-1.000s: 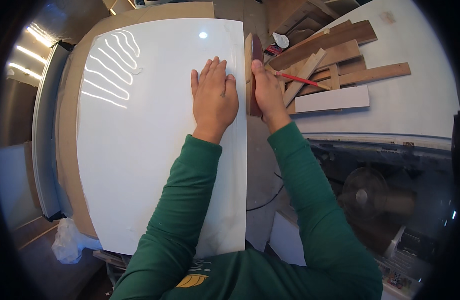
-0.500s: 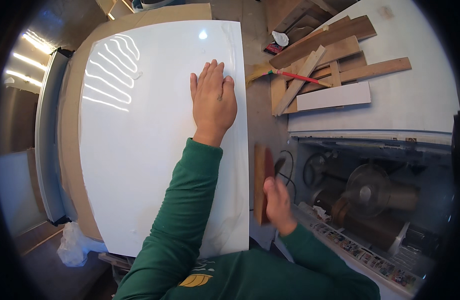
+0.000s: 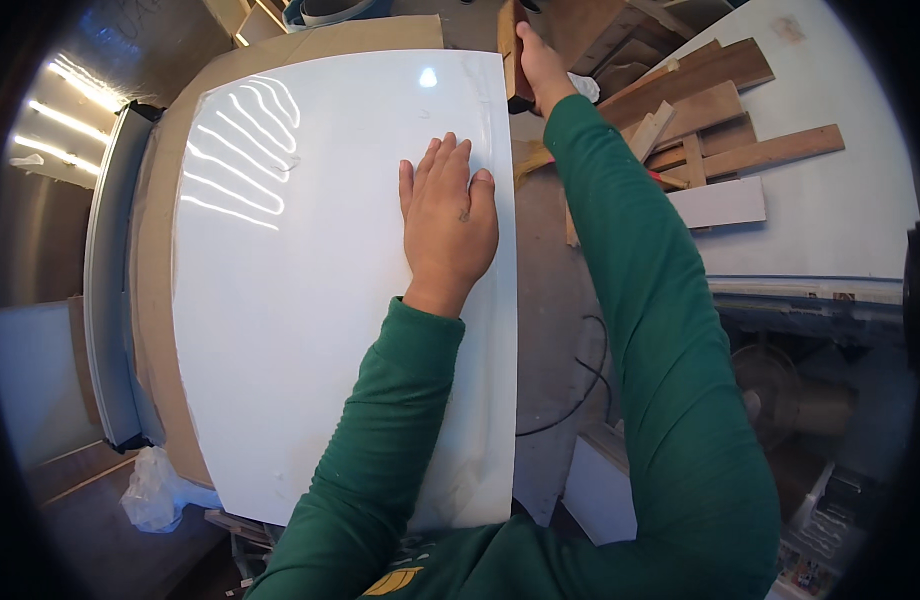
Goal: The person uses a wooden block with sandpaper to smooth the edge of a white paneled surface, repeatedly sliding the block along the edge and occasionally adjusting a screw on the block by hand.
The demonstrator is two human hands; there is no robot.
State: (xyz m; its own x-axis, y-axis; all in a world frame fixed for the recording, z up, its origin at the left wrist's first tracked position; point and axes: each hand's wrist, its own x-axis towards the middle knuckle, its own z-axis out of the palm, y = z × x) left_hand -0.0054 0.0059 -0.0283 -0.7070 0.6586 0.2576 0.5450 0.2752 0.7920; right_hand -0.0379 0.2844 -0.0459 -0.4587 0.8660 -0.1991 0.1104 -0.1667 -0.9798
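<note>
A large glossy white panel (image 3: 300, 350) lies before me. My left hand (image 3: 450, 215) is pressed flat on it toward the right side, fingers stretched out, holding nothing. Up at the panel's far right corner, my right hand (image 3: 548, 68) grips a wooden hand plane (image 3: 510, 60), a long narrow brown body held alongside the panel's right edge. The top of the plane runs up to the picture's rim. Most of the right fingers are hidden behind the tool and hand.
Brown cardboard (image 3: 150, 300) lies under the panel. Wood offcuts (image 3: 720, 110) are piled on a white surface (image 3: 810, 220) at the right. A black cable (image 3: 585, 390) runs across the floor. Below that surface stands a round machine part (image 3: 770, 390). A plastic bag (image 3: 152, 490) sits lower left.
My right hand has carried the plane from beside the panel's near right part away to its far right corner, the arm now stretched out. My left hand stays flat on the panel.
</note>
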